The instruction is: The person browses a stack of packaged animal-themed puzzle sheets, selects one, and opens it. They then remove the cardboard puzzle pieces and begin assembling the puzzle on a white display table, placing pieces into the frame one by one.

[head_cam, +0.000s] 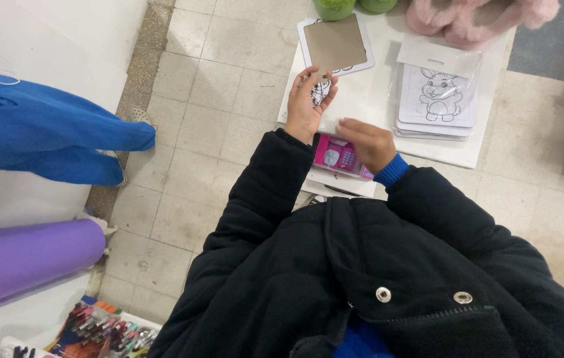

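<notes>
Left hand (306,103): fingers pinch a small patterned card (320,91) over the near-left part of the white board (368,93).
Right hand (369,142): fingers curled, pressing flat on the board's near edge, just above the pink toy (338,156).
Step in hand: apparently lifting or placing the small card.
Next move calls for: likely a steady pinch while the right hand braces.
Nearby: brown-faced card (335,44) at the far-left corner; rabbit drawing sheets (438,96) toward the right edge.

A pink boxed package (339,156) is lying at the bench's near edge. Clear bagged white cards (438,93), rabbit outline showing, are stacking up to its right.
</notes>
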